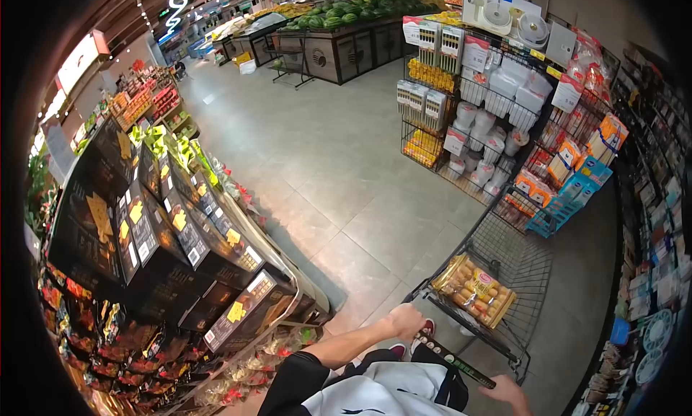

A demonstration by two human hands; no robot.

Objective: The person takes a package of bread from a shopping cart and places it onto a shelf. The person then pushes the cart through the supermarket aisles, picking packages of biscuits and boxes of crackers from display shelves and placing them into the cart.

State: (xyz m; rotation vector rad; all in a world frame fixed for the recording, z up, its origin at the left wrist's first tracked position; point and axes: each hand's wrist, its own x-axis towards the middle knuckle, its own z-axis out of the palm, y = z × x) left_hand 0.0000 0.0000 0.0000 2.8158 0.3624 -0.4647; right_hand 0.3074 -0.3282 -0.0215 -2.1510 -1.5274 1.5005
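Note:
A black wire shopping cart (pixel 530 272) stands in front of me at the lower right. My left hand (pixel 405 321) is closed around the left end of its dark handle (pixel 458 360), which has a printed strip along it. At the right end of the handle, my right hand (pixel 507 394) is closed on the bar, with its fingertips partly hidden. Inside the cart lies a clear and yellow pack of what look like bread rolls (pixel 476 289), close to the handle side.
Black gift boxes (pixel 216 272) are stacked on my left, above hanging dark packets (pixel 108 337). Wire racks (pixel 497 99) of plastic containers stand ahead to the right. Watermelons (pixel 339 14) fill a stand at the back. Grey floor (pixel 324 149) stretches between. A goods wall (pixel 649 221) borders the right.

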